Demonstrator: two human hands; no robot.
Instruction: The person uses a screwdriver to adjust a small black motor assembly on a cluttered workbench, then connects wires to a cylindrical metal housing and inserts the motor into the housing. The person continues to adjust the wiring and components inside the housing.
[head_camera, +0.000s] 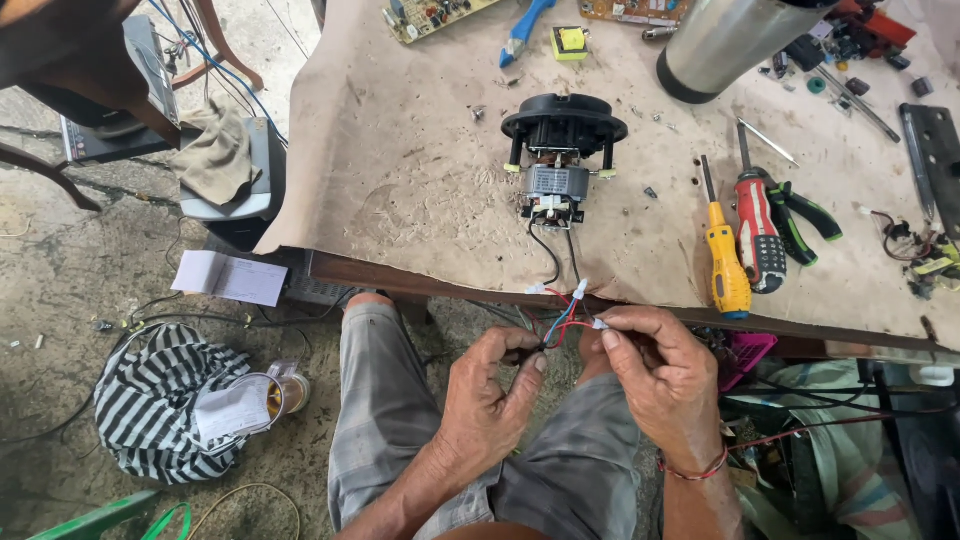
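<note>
Both hands pinch motor (558, 190) wires (563, 322)

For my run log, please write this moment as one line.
left hand: pinches wires | right hand: holds white connector | motor: on table, wired

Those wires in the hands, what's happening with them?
A seated person holds a bundle of red, blue and black wires at the table's edge. The left hand pinches the bundle from below; the right hand grips a white-tipped end. Two black wires run up to a small motor with a black round top, lying on the table. Beside it lie a yellow screwdriver, a red screwdriver and pliers, untouched.
</note>
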